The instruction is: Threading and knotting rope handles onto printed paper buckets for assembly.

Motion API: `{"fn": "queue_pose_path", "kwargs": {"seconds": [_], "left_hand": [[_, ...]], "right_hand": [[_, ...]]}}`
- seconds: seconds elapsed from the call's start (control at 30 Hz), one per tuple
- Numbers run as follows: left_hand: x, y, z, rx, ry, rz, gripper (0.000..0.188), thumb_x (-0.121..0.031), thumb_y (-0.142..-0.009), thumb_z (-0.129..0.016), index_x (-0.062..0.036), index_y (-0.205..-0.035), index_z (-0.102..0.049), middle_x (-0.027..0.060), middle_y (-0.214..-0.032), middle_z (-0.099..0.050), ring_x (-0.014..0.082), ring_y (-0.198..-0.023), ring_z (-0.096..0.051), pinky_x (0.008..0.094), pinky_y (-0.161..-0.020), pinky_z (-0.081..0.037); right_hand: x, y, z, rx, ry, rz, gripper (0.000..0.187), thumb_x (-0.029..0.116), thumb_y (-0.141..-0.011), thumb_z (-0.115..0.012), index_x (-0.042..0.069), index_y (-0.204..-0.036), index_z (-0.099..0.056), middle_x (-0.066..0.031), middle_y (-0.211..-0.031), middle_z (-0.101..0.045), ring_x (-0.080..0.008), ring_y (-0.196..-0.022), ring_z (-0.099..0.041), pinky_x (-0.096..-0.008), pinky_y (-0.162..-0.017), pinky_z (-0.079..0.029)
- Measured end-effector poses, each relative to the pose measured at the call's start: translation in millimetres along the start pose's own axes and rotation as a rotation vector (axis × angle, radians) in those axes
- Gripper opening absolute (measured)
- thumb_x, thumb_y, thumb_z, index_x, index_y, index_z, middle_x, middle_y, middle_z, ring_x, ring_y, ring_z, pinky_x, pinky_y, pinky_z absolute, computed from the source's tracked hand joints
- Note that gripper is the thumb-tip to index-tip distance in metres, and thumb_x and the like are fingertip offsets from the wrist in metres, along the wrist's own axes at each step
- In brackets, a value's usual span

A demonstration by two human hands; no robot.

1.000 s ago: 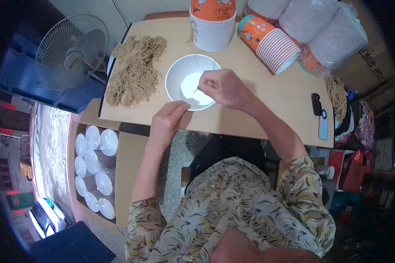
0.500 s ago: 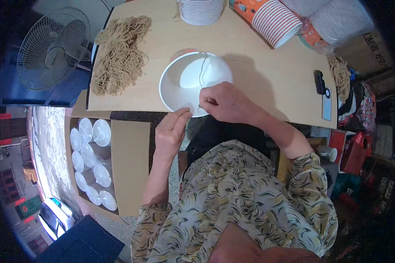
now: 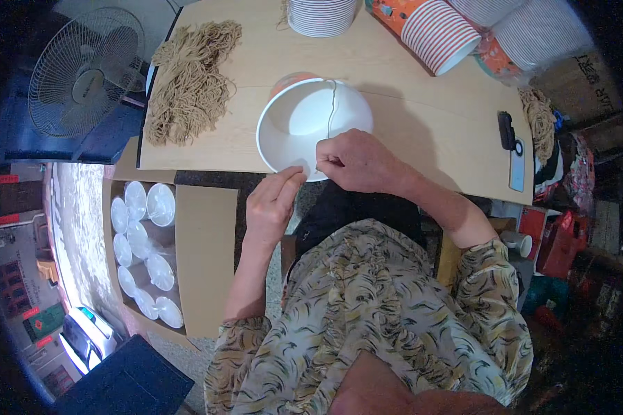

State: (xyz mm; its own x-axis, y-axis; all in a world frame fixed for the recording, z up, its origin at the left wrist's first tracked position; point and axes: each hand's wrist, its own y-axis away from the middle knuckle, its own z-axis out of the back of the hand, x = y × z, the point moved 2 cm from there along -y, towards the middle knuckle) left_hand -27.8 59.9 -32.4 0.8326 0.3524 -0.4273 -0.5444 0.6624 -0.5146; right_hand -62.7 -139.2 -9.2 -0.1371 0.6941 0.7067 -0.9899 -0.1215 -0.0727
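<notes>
Bowl (image 3: 304,124), white paper, tilted at the near edge of the surface (image 3: 422,117). Right hand (image 3: 356,160) pinches a thin string (image 3: 332,111) running across the bowl's mouth; left hand (image 3: 273,200) pinches the bowl's near rim. Noodle heap (image 3: 190,79) lies left of the bowl, cup stacks (image 3: 439,31) beyond it.

The person wears a short-sleeved cream shirt with dark leaf print

a paper bowl (image 3: 304,121) sits on the table (image 3: 408,117), noodle pile (image 3: 187,79) to its left, stacked cups (image 3: 439,34) behind, both hands at its near rim.
</notes>
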Motion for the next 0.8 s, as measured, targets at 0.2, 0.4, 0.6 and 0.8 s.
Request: {"fn": "queue_pose_path", "kwargs": {"seconds": [0.2,0.4,0.6,0.8], "left_hand": [[2.0,-2.0,-0.9,-0.040,-0.003,-0.053,0.029,0.004,-0.071,-0.066,-0.0049,-0.098,-0.071,0.0079,-0.102,-0.071,0.0243,-0.085,-0.070,0.0339,-0.073,-0.058],[1.4,-9.7,3.1,-0.023,-0.001,-0.039,0.026,0.004,-0.075,-0.067,-0.0052,-0.100,-0.066,0.0079,-0.097,-0.071,0.0253,-0.084,-0.070,0.0356,-0.071,-0.057],[4.2,-33.1,19.7,0.040,0.100,0.133,0.018,0.000,-0.083,-0.068,-0.0059,-0.099,-0.064,0.0110,-0.088,-0.067,0.0301,-0.081,-0.068,0.0387,-0.069,-0.055],[6.5,-62.7,29.6,0.130,0.252,0.134,0.021,0.004,-0.083,-0.065,-0.0042,-0.103,-0.066,0.0149,-0.091,-0.065,0.0351,-0.081,-0.067,0.0419,-0.070,-0.054]], "right_hand": [[-1.1,-2.6,-1.7,0.018,0.049,-0.029,0.017,0.017,-0.086,-0.062,0.003,-0.075,-0.065,-0.0167,-0.063,-0.062,-0.0356,-0.060,-0.062,-0.0456,-0.057,-0.047],[1.9,-2.8,-4.4,0.064,0.184,0.005,0.020,0.021,-0.086,-0.060,0.005,-0.075,-0.066,-0.0183,-0.076,-0.066,-0.0388,-0.077,-0.067,-0.0511,-0.071,-0.053],[24.2,-4.6,17.7,0.166,0.275,0.152,0.009,0.006,-0.085,-0.062,0.000,-0.090,-0.066,-0.0159,-0.092,-0.058,-0.0352,-0.089,-0.062,-0.0446,-0.075,-0.051],[19.6,-13.0,21.4,-0.017,0.371,0.285,0.008,-0.001,-0.082,-0.062,-0.004,-0.089,-0.064,-0.0168,-0.091,-0.056,-0.0349,-0.087,-0.062,-0.0426,-0.074,-0.052]]}}
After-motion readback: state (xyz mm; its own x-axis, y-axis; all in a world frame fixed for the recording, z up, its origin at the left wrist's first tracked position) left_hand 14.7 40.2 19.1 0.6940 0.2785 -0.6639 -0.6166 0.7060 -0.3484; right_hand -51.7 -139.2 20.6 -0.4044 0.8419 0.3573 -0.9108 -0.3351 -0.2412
